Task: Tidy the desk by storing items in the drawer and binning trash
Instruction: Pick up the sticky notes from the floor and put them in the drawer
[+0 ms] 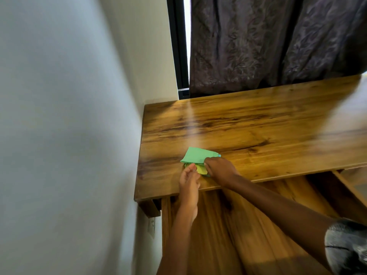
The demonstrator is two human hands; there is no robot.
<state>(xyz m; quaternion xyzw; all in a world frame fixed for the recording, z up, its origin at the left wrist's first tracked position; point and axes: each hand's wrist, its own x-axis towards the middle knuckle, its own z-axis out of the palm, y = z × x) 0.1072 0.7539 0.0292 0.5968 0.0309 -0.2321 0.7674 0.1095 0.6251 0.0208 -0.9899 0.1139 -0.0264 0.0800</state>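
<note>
My two hands are on a small pile of paper notes [195,156] near the front left corner of the bench [258,128]. The top note is green, and I can see a yellow one and a bit of blue under it. The pile lies flat on the wood, close to the front edge.

My right hand [219,170] is curled over the right side of the pile, with the fingers bent down on the green paper. It looks like it is gripping the notes. My left hand [188,181] comes up from under the front edge. Its fingers are mostly straight, and the tips touch the yellow note at the near side of the pile.

The drawer [248,225] is pulled out below the front edge, under my arms. A dark curtain [268,42] hangs behind the back edge. A white wall [65,116] runs along the left edge.
</note>
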